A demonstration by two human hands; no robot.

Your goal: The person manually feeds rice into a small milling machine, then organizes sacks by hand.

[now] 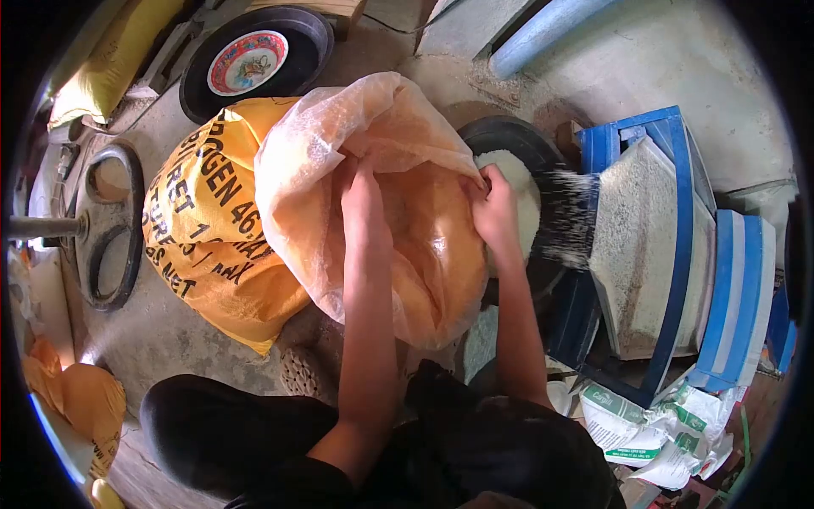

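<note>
In the head view, a translucent orange plastic bag is seen at the middle of the floor, its mouth pulled open and turned toward the person. The left hand is closed on the film at the bag's mouth, near the middle of the opening. The right hand is clenched on the bag's right edge, fingers curled into the plastic. A yellow woven sack with black lettering is wrapped around the bag's left and lower side, touching it. Just right of the bag, a black basin is partly hidden behind the bag's edge, and a heap of white rice is held in it. Further right of the bag, a blue machine chute is seen, from which grains are thrown toward the basin. Beyond the bag, at upper left, a patterned bowl is set inside a second black basin.
</note>
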